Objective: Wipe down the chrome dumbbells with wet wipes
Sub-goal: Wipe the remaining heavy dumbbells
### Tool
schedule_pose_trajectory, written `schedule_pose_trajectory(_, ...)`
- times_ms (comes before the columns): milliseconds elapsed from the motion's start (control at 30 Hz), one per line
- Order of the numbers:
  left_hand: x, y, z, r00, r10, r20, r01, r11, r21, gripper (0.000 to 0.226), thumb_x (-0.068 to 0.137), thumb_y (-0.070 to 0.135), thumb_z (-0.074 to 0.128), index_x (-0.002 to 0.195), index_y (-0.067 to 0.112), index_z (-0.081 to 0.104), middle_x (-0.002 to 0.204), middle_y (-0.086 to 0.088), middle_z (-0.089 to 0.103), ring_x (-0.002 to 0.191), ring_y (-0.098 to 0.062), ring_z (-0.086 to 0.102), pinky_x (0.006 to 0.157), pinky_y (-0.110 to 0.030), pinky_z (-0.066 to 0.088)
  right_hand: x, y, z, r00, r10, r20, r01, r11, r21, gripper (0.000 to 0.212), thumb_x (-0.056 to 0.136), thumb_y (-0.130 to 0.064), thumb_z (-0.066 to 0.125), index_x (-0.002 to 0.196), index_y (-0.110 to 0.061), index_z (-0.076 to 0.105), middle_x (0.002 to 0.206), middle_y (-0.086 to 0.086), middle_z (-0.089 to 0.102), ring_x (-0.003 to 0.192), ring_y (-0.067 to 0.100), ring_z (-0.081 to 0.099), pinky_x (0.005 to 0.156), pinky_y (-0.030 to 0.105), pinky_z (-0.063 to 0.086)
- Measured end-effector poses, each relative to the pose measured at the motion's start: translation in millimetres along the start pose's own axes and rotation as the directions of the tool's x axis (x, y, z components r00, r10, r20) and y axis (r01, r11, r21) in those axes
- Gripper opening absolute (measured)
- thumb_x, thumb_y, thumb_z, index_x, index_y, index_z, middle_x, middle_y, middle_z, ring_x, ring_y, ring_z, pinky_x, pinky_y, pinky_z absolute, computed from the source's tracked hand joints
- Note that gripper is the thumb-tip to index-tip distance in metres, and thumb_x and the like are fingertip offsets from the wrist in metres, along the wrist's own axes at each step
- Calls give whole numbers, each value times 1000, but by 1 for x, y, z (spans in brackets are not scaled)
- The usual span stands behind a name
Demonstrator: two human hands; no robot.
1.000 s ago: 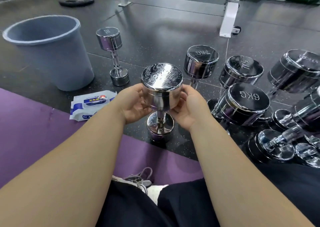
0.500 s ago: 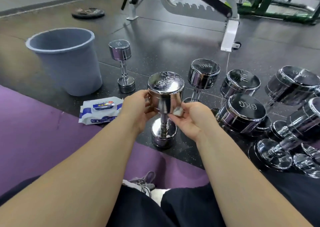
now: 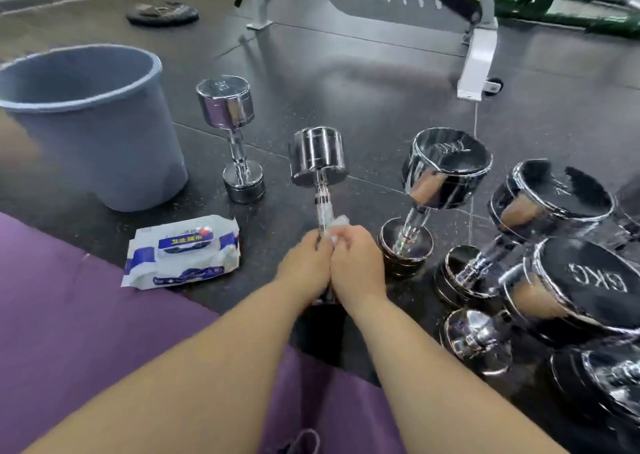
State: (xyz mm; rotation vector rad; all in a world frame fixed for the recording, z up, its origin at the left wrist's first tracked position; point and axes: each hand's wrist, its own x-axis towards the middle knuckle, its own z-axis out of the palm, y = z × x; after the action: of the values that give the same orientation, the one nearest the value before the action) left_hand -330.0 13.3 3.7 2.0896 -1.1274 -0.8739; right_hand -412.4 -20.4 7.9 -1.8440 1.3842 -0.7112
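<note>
Both bare forearms reach forward from the lower edge and meet near the middle. The left hand and right hand sit side by side, touching, fingers curled at the dumbbell handle; the right hand's fingertips pinch a white wet wipe against it

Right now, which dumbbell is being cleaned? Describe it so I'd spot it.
Start at the grey bucket on the left. Right of it stands a small dumbbell, and next right is the dumbbell you want. It alone is held: left hand and right hand meet on its handle, with a white wipe.
</note>
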Motion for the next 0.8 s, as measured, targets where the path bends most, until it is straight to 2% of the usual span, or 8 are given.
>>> schedule_pose_trajectory(67,10,-7,-4,1000,14,-4,-14,1000,23,33,105,34,33,122,23,59,129,-6,62,117,-28,55,93,-35,42,11,-9,9,998,2,66,2,999,-55,36,84,-22,41,96,-12,73,102,8,67,98,28,58,88,39,46)
schedule_pose_trajectory(133,16,-10,-9,1000,6,-15,-6,999,50,27,102,33,38,110,23,62,118,-1,66,106,-25,58,85,-35,44,26,-12,16,994,69,89,-59,993,-103,27,81,-16,44,86,-12,70,95,7,67,93,29,59,80,41,50)
schedule_pose_trajectory(233,16,-15,-8,999,-35,-1,35,999,-36,37,103,44,34,101,21,62,101,4,67,95,-20,59,77,-33,42,32,-5,17,993,73,94,-63,992,-106,23,85,-14,43,84,-12,66,92,4,66,90,28,58,77,38,49)
schedule_pose_trajectory(367,17,-18,-1,999,-29,-32,22,982,-187,40,101,53,32,97,27,62,94,10,65,84,-7,57,69,-27,39,40,4,9,982,141,128,-149,988,50,23,92,-17,48,92,-20,71,96,-1,70,93,22,61,83,35,49)
schedule_pose_trajectory(500,23,-18,-5,977,-213,14,199,885,-421,32,96,49,46,85,25,65,90,6,65,82,-13,58,70,-28,43,63,4,5,954,298,36,-297,916,268,23,88,-16,58,91,-30,76,94,-6,73,89,21,67,86,41,56)
schedule_pose_trajectory(600,30,-19,-12,944,-316,93,301,713,-634,26,81,42,64,85,17,72,87,-3,68,78,-18,59,76,-33,50,90,-9,10,968,247,-54,-233,955,182,28,88,-7,55,97,-28,72,109,-3,69,97,18,63,82,27,50)
schedule_pose_trajectory(700,41,-23,-11,950,-303,79,275,690,-670,12,92,22,60,91,13,67,87,-5,65,72,-13,56,64,-23,47,112,-17,23,976,216,-6,-216,976,21,22,88,-9,57,101,-21,70,112,2,67,102,22,62,79,24,47)
schedule_pose_trajectory(800,55,-18,-12,974,-219,59,195,676,-711,15,96,15,55,88,19,67,86,0,70,73,-7,62,57,-14,47,124,-12,21,955,287,69,-276,952,-133,25,90,-22,60,111,-12,70,117,6,68,110,25,63,79,24,48)
